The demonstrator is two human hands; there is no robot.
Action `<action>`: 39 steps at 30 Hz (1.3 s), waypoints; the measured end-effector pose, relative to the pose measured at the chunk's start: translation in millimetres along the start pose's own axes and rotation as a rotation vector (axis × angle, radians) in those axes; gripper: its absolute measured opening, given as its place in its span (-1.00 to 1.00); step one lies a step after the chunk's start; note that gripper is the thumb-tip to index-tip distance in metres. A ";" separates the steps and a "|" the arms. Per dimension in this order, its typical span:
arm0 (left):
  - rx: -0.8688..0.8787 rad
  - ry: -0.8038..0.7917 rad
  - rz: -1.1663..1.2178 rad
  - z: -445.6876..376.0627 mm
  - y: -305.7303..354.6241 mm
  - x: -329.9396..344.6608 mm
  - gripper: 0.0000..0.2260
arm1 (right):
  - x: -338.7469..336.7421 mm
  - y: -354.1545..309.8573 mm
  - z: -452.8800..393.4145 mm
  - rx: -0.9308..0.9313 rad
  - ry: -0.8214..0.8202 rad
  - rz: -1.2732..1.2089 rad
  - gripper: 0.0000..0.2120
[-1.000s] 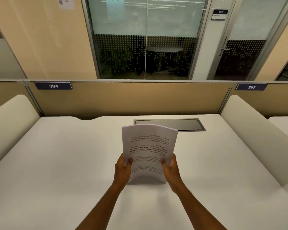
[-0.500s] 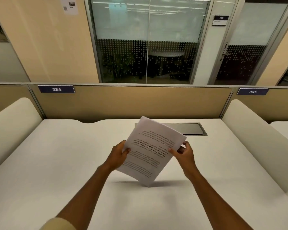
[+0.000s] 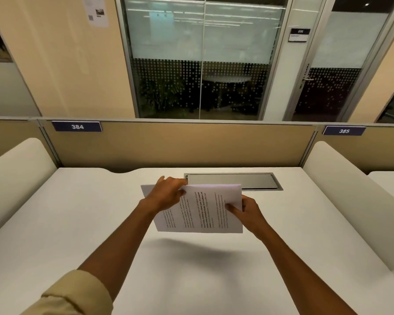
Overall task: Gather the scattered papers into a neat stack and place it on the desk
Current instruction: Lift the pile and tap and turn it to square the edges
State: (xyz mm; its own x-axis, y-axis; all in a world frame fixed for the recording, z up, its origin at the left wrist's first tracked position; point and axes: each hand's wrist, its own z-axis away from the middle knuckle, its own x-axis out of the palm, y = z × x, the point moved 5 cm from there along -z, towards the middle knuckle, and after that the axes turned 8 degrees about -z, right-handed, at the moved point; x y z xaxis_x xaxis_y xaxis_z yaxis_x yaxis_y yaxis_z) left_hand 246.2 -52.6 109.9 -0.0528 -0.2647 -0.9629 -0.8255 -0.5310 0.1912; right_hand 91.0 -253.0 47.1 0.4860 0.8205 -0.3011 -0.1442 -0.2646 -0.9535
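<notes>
Paper stack (image 3: pixel 200 210) now sideways, airborne, two-handed

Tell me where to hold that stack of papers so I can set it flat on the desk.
Hold the stack of papers by its two short ends, one hand from each side. It hangs landscape above the desk, casting a shadow. The right hand has such a grip on the right end; the left hand sits at the far left corner, where a sheet pokes out, and would likely steady it better mid-edge.

Open-plan office, numbered desk label 384 (image 3: pixel 77 126), tan partition (image 3: pixel 180 144), glass-walled meeting room (image 3: pixel 200 64) behind
</notes>
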 end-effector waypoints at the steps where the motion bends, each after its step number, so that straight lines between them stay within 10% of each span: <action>1: -0.001 0.001 -0.004 0.7 3.2 2.4 -0.92 | 1.9 1.1 0.8 0.005 0.011 -0.016 -0.88; 11: -0.206 -0.034 0.133 15.5 -40.4 16.6 -0.74 | -11.8 20.6 16.1 0.069 0.099 -0.153 -0.95; 23: -0.488 0.048 1.253 69.4 -60.2 85.0 -0.65 | -12.5 37.7 15.9 0.099 0.088 -0.283 -0.81; 39: -0.672 0.310 1.019 105.2 -39.6 127.8 -0.82 | 27.2 77.7 41.8 0.178 0.224 -0.361 -0.73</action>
State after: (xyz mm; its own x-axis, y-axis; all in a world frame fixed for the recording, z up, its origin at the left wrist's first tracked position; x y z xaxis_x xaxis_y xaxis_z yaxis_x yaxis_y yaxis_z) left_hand 213.1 19.3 -40.8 -0.2878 -0.9235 -0.2535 -0.0343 -0.2545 0.9665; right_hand 57.0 -230.1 -35.6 0.7038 0.7092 0.0420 -0.0677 0.1258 -0.9897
